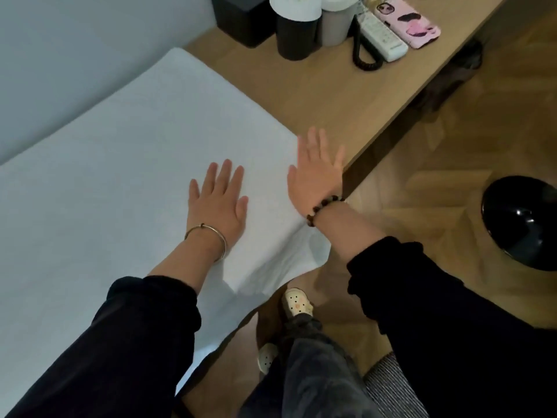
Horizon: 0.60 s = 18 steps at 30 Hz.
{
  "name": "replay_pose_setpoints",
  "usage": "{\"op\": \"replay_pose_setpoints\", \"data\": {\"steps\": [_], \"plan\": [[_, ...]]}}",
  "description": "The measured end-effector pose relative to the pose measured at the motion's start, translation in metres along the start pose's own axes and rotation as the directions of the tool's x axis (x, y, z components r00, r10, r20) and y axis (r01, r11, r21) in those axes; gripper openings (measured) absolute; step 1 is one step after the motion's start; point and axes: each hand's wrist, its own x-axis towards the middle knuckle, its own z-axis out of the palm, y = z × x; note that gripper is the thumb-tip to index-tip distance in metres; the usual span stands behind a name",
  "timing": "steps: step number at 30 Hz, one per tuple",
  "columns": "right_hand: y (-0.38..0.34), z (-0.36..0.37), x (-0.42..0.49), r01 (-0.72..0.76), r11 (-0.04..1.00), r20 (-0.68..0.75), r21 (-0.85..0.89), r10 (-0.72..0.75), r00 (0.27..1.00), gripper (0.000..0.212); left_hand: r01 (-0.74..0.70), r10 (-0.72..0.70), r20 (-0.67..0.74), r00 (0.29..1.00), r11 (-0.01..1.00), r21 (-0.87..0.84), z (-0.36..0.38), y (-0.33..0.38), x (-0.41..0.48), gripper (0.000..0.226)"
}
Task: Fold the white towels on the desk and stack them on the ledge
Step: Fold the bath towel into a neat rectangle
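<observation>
- Lying spread out flat, one large white towel (120, 152) covered the near left part of the wooden desk (331, 95), with its long left side along the grey wall (75, 55).
- The towel's near right corner drooped over the desk's front edge in soft folds.
- The left hand (215, 203) rested palm down on the towel, fingers straight and slightly apart, gripping nothing; a thin metal bangle (208, 233) sat on its wrist.
- The right hand (316, 173) was also flat with fingers spread, at the towel's right edge near the desk's rim; whether it pressed the cloth or hovered just above it I could not tell. A dark bead bracelet (324, 206) circled that wrist.
- Both arms wore black sleeves pushed up the forearms.
- At the desk's far end stood a black box (241, 19), a dark cup (297, 37) and a grey cup (334, 28), with a white handset (382, 37) and a pink phone (413, 22) just beside them.
- Below, a cream clog (297, 303) stood on the wooden floor (452, 131).
</observation>
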Motion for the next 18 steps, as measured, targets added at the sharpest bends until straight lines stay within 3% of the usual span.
{"op": "replay_pose_setpoints", "data": {"steps": [3, 7, 9, 12, 18], "plan": [[-0.039, -0.001, -0.022, 0.242, 0.968, 0.075, 0.069, -0.247, 0.966, 0.058, -0.001, 0.0, -0.015, 1.0, 0.998, -0.06, 0.001, -0.008, -0.007, 0.056], [-0.047, -0.004, -0.023, 0.142, 0.988, 0.195, 0.054, -0.15, 0.969, 0.056, 0.114, -0.114, 0.018, 0.993, 0.993, -0.038, 0.004, -0.043, -0.043, 0.055], [-0.078, -0.009, -0.032, 0.181, 0.98, 0.202, 0.083, -0.195, 0.96, 0.057, 0.142, -0.141, 0.043, 0.989, 0.989, -0.03, 0.005, -0.052, -0.064, 0.055], [-0.131, -0.008, -0.059, 0.397, 0.909, 0.183, 0.127, -0.415, 0.891, 0.056, 0.23, -0.228, 0.065, 0.971, 0.973, -0.026, 0.006, -0.074, -0.099, 0.054], [-0.207, 0.0, -0.119, 0.649, 0.757, 0.18, 0.076, -0.651, 0.738, 0.056, 0.476, -0.472, 0.072, 0.879, 0.879, -0.043, 0.023, -0.139, -0.221, 0.055]]}}
